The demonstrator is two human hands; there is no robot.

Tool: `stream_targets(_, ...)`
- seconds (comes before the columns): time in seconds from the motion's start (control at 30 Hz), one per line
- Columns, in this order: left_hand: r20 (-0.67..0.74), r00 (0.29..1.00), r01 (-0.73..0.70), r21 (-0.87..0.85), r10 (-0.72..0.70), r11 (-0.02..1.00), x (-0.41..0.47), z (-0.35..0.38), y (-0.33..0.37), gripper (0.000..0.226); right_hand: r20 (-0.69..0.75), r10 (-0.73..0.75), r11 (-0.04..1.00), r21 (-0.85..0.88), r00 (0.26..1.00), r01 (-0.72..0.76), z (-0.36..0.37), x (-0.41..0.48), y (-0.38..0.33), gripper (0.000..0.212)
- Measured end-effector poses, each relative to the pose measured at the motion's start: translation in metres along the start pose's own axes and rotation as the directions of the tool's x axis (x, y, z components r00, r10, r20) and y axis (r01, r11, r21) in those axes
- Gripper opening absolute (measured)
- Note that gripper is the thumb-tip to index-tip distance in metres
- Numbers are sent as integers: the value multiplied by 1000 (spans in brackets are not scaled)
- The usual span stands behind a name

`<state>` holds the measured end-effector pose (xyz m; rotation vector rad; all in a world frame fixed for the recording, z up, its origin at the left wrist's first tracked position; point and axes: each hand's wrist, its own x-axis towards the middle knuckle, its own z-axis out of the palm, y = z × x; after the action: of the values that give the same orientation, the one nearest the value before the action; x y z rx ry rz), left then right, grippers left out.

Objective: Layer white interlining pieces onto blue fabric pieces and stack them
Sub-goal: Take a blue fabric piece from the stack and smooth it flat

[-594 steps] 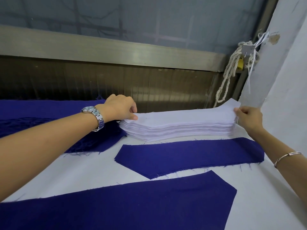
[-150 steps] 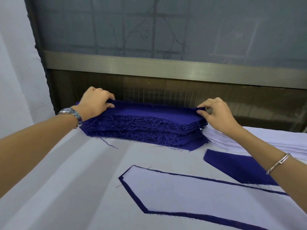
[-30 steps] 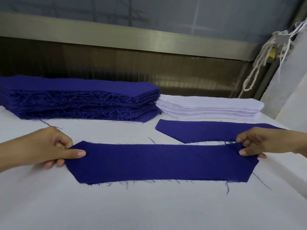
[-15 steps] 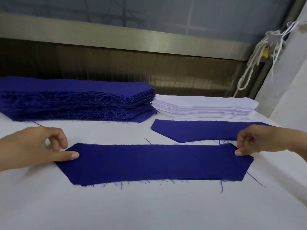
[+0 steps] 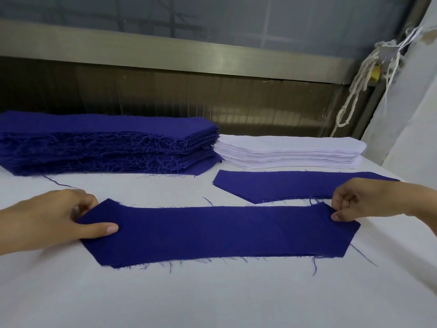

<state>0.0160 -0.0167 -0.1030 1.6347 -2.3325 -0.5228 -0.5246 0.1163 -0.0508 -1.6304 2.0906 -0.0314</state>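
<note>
Fabric spans the gap between the two grips: the blue fabric piece [image 5: 220, 230] lies on the tabletop [image 5: 212, 294] with its long axis running from the left grip [image 5: 59, 216] to the right grip [image 5: 361, 200]. Each grip pinches one pointed end between thumb and fingers.

Beyond the right grip, and nearer to it than to the left one, sits the stack of white interlining [image 5: 288, 150]. Its long axis runs the same way as the held piece. So I judge a white piece can come straight toward the person without turning, and the right grip has the shorter reach.

A second blue piece [image 5: 295, 184] lies between the right grip and that stack. Beyond the left grip sits the stack of blue pieces [image 5: 106, 143]. The tabletop is covered in white cloth. Behind it runs a metal rail [image 5: 165, 50], and a rope [image 5: 354, 91] hangs far beyond the right grip.
</note>
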Motion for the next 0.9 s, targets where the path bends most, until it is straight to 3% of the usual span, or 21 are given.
stream_targets(0.17,91,996,-11,-124,22,992,-7,-5,16,74,-13,-196,981,-4,981,196,3,0,-2,32)
stream_targets(0.23,125,992,26,-226,3,974,-9,-7,21,74,-48,-241,961,131,969,245,3,-1,-2,31)
stream_targets(0.3,169,984,107,-329,-52,938,-7,-8,25,79,-54,-203,946,248,978,210,2,-2,-1,26)
stream_targets(0.47,233,961,233,-378,-152,896,2,-17,21,90,107,-89,973,223,990,63,-4,-7,-3,41)
stream_targets(0.57,315,939,246,-348,-134,904,-2,-19,22,85,173,-57,978,207,983,21,-5,-9,-3,37)
stream_targets(0.73,332,938,231,-385,-99,893,-1,-18,19,84,21,53,944,326,998,-57,-9,-10,1,23)
stream_targets(0.9,237,969,170,-467,-62,868,2,-21,27,76,-73,47,837,547,996,0,-19,-13,9,13)
